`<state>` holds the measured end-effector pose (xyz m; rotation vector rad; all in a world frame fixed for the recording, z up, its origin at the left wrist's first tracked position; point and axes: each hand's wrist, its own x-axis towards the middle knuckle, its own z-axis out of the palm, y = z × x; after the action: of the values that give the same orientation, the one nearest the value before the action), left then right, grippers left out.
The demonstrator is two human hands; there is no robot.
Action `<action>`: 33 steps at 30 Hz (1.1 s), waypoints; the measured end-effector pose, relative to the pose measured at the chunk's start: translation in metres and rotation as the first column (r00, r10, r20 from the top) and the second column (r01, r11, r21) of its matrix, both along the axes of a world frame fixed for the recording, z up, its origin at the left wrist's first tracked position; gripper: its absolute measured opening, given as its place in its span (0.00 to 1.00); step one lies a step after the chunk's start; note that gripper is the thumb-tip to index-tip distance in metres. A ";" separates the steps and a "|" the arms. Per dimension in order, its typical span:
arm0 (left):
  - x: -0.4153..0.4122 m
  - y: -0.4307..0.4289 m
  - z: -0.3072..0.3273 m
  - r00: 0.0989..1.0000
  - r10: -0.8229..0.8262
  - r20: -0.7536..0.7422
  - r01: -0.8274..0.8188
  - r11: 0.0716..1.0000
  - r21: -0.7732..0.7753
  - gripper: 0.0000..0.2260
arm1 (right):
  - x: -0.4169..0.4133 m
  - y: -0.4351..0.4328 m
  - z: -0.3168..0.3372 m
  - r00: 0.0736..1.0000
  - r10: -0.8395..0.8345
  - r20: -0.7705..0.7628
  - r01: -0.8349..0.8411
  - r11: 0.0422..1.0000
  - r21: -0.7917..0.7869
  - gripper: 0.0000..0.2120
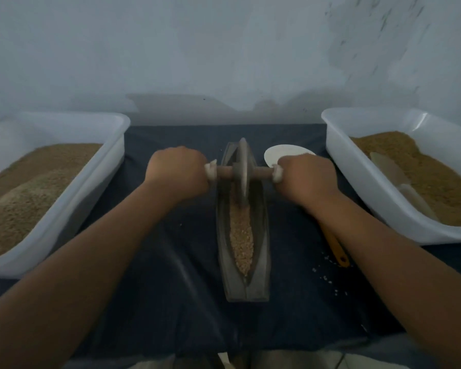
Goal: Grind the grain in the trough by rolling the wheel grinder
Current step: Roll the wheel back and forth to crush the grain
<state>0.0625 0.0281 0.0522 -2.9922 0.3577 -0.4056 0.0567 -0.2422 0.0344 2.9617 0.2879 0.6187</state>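
Now both hands, left hand point(180, 169) and right hand point(306, 177), are gripping the grey stone wheel grinder's point(242, 171) wooden axle; tilting it risks flinging tan grain point(241, 235) over the narrow dark trough point(261, 262).

Both bare arms reached fwd, roughly parallel. L hand point(177, 173) & R hand point(308, 178) were fisted, knuckles up, wrists level, each gripping one end of the handle point(261, 172).

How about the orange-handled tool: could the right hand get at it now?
Probably not yet: the right hand grips the wheel grinder, and the orange-handled tool lies partly under that forearm. Once released, nothing else blocks it.
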 end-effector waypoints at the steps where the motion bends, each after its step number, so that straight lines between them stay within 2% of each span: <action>1: 0.006 -0.005 0.006 1.000 -0.001 0.001 0.001 1.000 0.008 0.13 | 0.007 0.001 0.001 0.999 -0.022 -0.025 0.022 1.000 0.012 0.12; 4: -0.012 0.001 0.005 1.000 -0.027 -0.001 0.027 0.999 0.047 0.13 | -0.010 -0.004 -0.002 0.996 -0.026 -0.085 0.029 0.999 0.039 0.15; 6: -0.050 0.015 -0.013 0.996 -0.072 0.058 0.069 0.996 0.057 0.16 | -0.047 -0.009 -0.008 0.999 0.033 0.003 -0.033 0.999 0.016 0.18; 7: -0.072 0.022 -0.023 0.988 -0.110 0.109 0.105 0.993 0.048 0.20 | -0.065 -0.012 -0.010 0.996 0.085 0.016 -0.085 0.996 0.011 0.17; 10: -0.105 0.036 -0.036 0.965 -0.190 0.181 0.194 0.981 -0.005 0.26 | -0.089 -0.019 -0.011 0.977 0.193 -0.090 -0.193 0.981 0.001 0.10; 11: -0.103 0.036 -0.036 0.968 -0.179 0.174 0.181 0.983 0.003 0.27 | -0.086 -0.019 -0.011 0.980 0.195 -0.027 -0.196 0.980 -0.020 0.12; 14: -0.068 0.022 -0.028 0.989 -0.083 0.119 0.077 0.995 0.056 0.18 | -0.053 -0.013 -0.011 0.993 0.112 0.045 -0.110 0.993 -0.040 0.19; 17: -0.010 0.001 -0.007 0.999 0.005 0.034 -0.006 1.000 0.021 0.13 | -0.006 -0.004 -0.008 0.999 0.010 0.034 -0.010 1.000 0.004 0.17; 20: 0.002 -0.009 0.012 1.000 -0.006 0.011 0.006 0.999 0.039 0.10 | 0.005 -0.002 0.005 0.995 -0.025 -0.092 0.030 0.998 0.053 0.13; 22: -0.020 -0.001 0.006 1.000 -0.018 -0.017 0.019 0.998 0.052 0.10 | -0.014 -0.008 0.002 0.986 -0.010 -0.164 0.018 0.999 0.050 0.15; 27: -0.095 0.032 -0.031 0.977 -0.168 0.133 0.161 0.985 0.063 0.16 | -0.084 -0.019 -0.003 0.982 0.187 0.000 -0.187 0.981 -0.061 0.16; 28: -0.093 0.033 -0.032 0.972 -0.170 0.160 0.161 0.985 0.068 0.17 | -0.083 -0.020 -0.005 0.984 0.177 0.007 -0.176 0.981 -0.079 0.17; 30: -0.074 0.026 -0.031 0.988 -0.103 0.117 0.099 0.994 0.047 0.15 | -0.066 -0.016 -0.006 0.993 0.115 -0.024 -0.117 0.988 -0.099 0.17; 33: -0.020 0.008 -0.017 1.000 0.007 0.026 -0.007 1.000 -0.006 0.13 | -0.023 -0.003 0.002 1.000 0.021 -0.016 -0.021 0.999 -0.027 0.15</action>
<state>0.0424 0.0357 0.0350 -2.9898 0.3445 -0.4453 0.0337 -0.2453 0.0365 2.9423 0.3267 0.5891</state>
